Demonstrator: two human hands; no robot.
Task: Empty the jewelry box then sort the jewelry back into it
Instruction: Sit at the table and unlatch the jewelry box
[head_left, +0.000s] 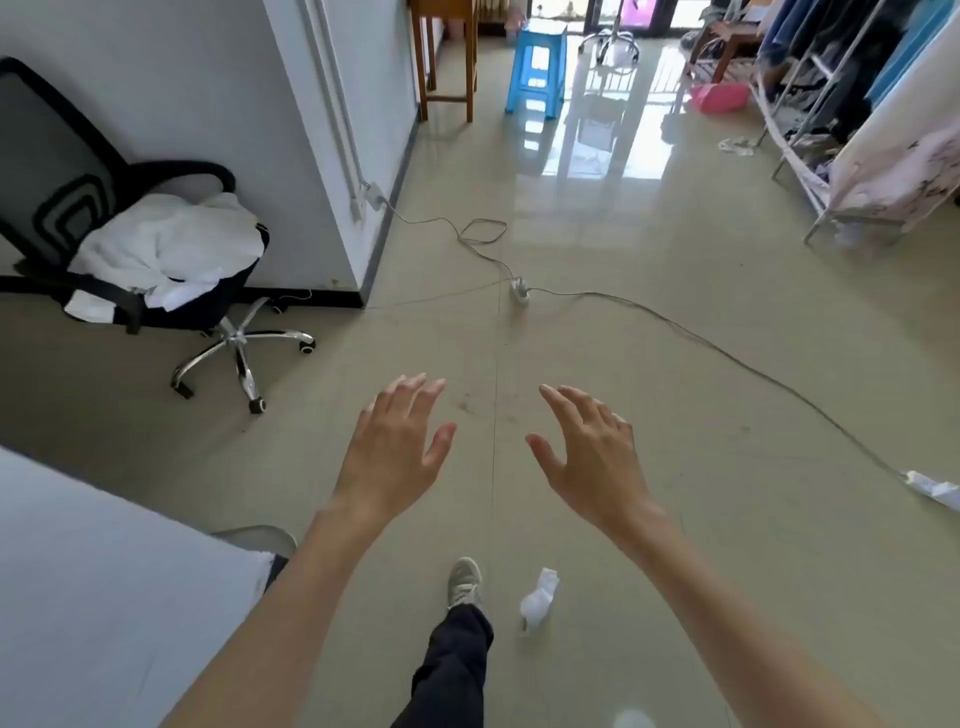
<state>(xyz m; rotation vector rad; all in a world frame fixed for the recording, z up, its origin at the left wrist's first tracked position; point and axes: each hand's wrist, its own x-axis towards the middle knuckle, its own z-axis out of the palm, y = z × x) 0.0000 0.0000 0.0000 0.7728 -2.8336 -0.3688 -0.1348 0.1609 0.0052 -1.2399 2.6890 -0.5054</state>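
You haven't started emptying yet, by the look of it: no jewelry box or jewelry shows anywhere in frame, so your next move is finding it. At lower centre your left hand (390, 453) stretches forward, palm down, fingers spread and holding nothing; just to its right, your right hand (592, 457) mirrors it, equally empty, above the tiled floor (649, 322)
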